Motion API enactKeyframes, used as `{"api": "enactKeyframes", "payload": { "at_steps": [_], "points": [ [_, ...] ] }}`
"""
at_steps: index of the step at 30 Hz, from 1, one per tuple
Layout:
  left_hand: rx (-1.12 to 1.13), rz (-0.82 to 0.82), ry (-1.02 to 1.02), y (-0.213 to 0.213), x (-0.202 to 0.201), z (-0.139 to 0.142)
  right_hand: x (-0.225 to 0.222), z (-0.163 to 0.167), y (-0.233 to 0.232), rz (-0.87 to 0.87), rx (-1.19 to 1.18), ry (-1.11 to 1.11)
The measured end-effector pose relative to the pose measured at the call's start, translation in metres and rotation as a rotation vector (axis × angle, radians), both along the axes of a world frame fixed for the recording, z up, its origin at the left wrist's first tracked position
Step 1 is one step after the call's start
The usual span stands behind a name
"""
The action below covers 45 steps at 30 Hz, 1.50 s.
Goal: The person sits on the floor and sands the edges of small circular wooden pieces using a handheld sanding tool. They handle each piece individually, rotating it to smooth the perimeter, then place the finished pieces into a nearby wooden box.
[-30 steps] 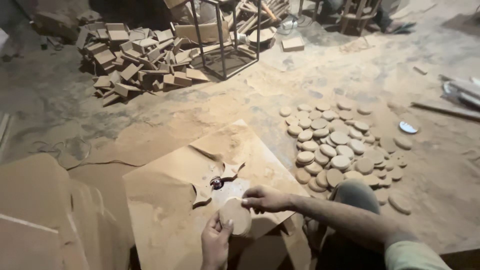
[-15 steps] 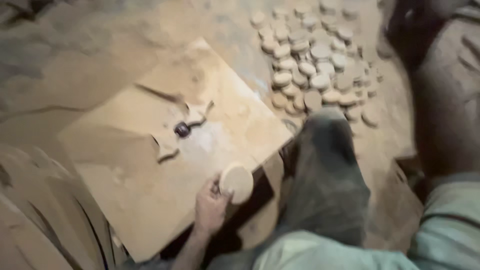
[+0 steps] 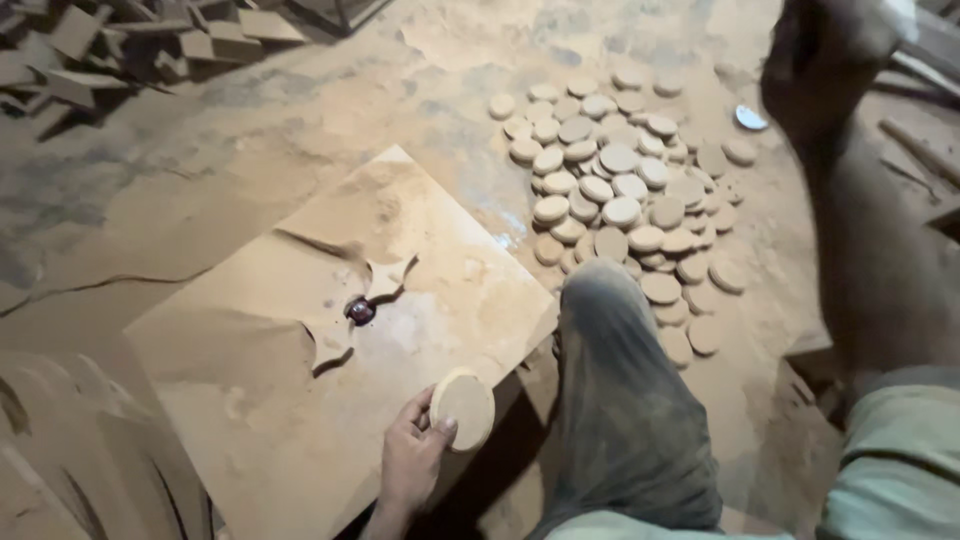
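Left hand grips wooden disc over the board; right hand raised, blurred, grip unclear.

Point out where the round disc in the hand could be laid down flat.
The left hand holds the disc over the board. The board is bare left of the hand and toward its far corner; its torn centre around the small dark knob is cluttered. The pile of discs is crowded.
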<state>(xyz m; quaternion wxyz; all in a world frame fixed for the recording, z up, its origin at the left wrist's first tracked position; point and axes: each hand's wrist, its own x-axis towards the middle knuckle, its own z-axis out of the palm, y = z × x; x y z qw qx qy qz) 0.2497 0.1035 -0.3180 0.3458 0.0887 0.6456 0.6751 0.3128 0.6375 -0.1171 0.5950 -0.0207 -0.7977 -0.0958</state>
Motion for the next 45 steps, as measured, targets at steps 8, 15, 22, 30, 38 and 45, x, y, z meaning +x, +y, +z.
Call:
{"api": "enactKeyframes", "payload": {
  "at_steps": [8,15,22,30,38,45],
  "points": [
    [-0.109,0.019,0.161,0.002,-0.014,0.023,-0.062,-0.055,-0.152,0.396,-0.763,-0.445],
    [-0.261,0.103,0.258,-0.006,-0.035,0.04,-0.1,-0.164,-0.294,0.886,-0.793,-1.464],
    [-0.054,0.283,0.291,-0.001,-0.036,0.036,-0.095,-0.198,-0.332,1.143,-1.135,-1.515],
    [0.055,0.327,0.084,-0.001,-0.037,0.014,-0.092,-0.226,-0.326,1.21,-1.48,-1.396],
    [0.154,0.458,-0.224,0.004,-0.023,0.001,-0.076,-0.184,-0.324,1.15,-1.118,-1.251],
    [0.279,0.441,-0.184,-0.005,-0.019,-0.021,-0.082,-0.201,-0.282,1.068,-0.765,-1.233]
  ]
}}
